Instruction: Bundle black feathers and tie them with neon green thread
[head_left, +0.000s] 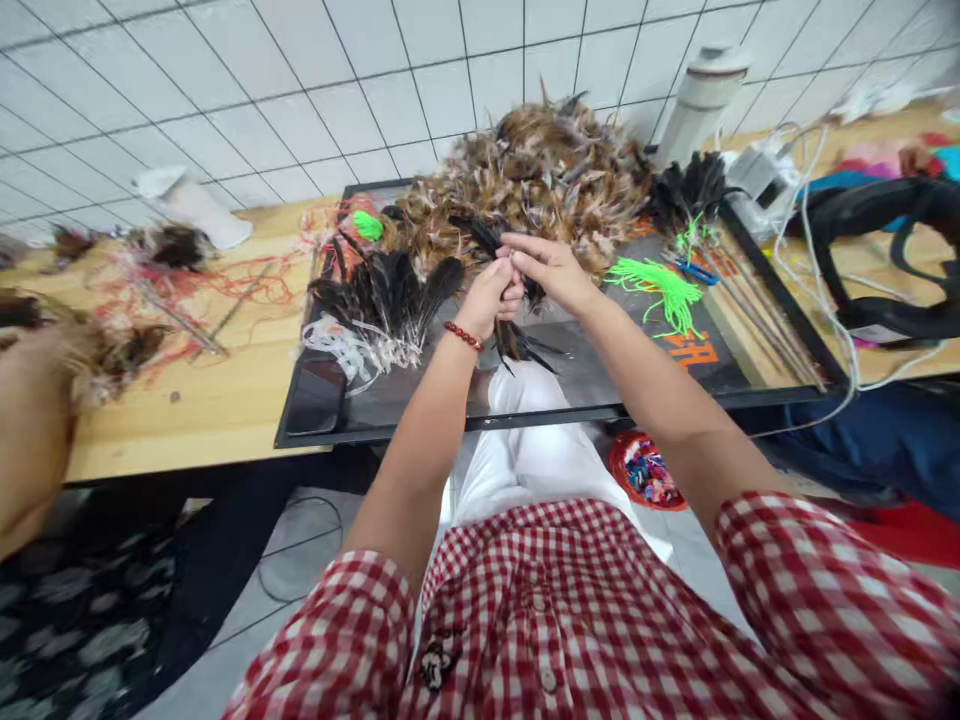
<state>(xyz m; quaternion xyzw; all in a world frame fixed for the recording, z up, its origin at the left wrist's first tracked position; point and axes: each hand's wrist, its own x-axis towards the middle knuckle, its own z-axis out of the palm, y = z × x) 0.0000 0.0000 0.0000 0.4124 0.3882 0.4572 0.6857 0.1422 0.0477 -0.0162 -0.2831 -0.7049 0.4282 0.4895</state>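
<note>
Both hands, left hand (491, 295) and right hand (551, 270), pinch dark feathers (517, 340) above the black tray (592, 385) on the wooden table (202, 400).

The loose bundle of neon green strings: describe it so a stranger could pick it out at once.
Start at the dark tray on the wooden table, heaped at the back with brown feathers. Look right of the person's right hand, towards the tray's right side. There lies the bundle of neon green strings, fanned out flat, far brighter than the black feathers and thin sticks nearby.
</note>
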